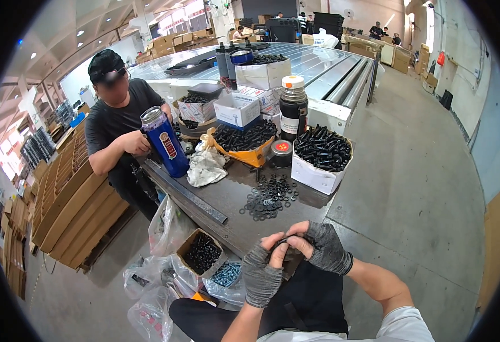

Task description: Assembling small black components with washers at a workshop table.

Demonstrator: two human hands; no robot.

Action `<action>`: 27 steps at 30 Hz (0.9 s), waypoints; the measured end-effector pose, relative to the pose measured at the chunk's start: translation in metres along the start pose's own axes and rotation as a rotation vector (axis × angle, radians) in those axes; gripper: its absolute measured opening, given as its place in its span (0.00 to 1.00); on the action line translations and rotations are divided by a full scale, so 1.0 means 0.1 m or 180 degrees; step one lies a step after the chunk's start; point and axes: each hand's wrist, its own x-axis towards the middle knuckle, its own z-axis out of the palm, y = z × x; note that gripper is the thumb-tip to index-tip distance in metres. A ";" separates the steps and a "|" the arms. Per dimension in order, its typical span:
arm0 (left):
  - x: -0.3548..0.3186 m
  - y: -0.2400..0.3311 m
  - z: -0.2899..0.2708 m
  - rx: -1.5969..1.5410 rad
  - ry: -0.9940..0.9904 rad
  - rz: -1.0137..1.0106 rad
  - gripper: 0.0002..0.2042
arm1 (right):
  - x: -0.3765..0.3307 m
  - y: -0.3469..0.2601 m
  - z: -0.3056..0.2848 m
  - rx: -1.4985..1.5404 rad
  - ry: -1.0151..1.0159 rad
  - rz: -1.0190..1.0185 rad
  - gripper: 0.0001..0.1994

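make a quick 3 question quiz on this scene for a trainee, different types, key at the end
1. Which of these stands beside the rag?
a) black flask
b) blue bottle
c) round tin

2. True or false: the left hand and the right hand are well apart.

3. Fill in: low in the picture, the blue screws lie to the ____ of the black screws.

Key:
1. b
2. False; they meet at a small dark part.
3. right
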 end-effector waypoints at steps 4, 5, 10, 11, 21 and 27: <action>0.03 0.01 -0.05 -0.0409 0.0079 -0.0075 0.11 | 0.14 0.00 -0.03 0.0367 -0.0347 0.0350 0.07; 0.04 0.02 -0.06 -0.0500 0.0058 -0.0186 0.11 | 0.18 0.00 -0.04 0.0355 -0.0355 0.0344 0.07; 0.09 0.01 -0.08 -0.0837 0.0642 -0.0463 0.09 | 0.50 0.21 -0.25 -0.0519 -0.0171 -0.0519 0.07; 0.11 0.00 -0.09 -0.0850 0.0623 -0.0464 0.09 | 0.59 0.31 -0.33 -0.1018 0.0140 -0.0781 0.08; 0.12 -0.08 -0.13 -0.0083 0.0621 -0.0219 0.09 | 0.72 0.67 -0.31 -0.2402 -0.0801 -0.0748 0.10; 0.10 -0.06 -0.13 -0.0098 0.0635 -0.0295 0.09 | 0.53 0.64 -0.34 -0.2773 -0.0658 -0.0841 0.15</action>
